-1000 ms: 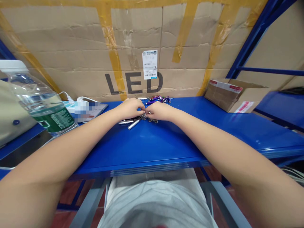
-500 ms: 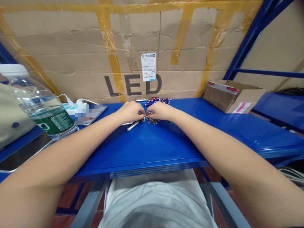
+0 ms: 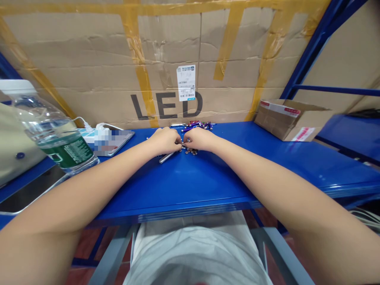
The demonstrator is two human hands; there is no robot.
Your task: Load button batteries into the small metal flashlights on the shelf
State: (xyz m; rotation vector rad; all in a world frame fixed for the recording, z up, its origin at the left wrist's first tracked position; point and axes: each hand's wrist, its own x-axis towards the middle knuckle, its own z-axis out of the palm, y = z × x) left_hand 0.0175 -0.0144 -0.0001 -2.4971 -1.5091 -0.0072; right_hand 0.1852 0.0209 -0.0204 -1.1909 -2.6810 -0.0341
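Observation:
My left hand and my right hand nearly meet over the blue table, fingers pinched. Between the fingertips is something small and metallic, too small to make out. Beside and under my right fingers lies a pile of small metal pieces. A silver tube rests on the tabletop just below my left hand. Behind my right hand are several purple and red metallic items, partly hidden by it.
A water bottle, a dark-screened device, a power strip and a tablet-like object stand or lie left. An open carton is at right. A large LED carton rises behind the blue table.
My left hand has shifted slightly right and covers more of the items beside the silver tube. My right hand has barely moved.

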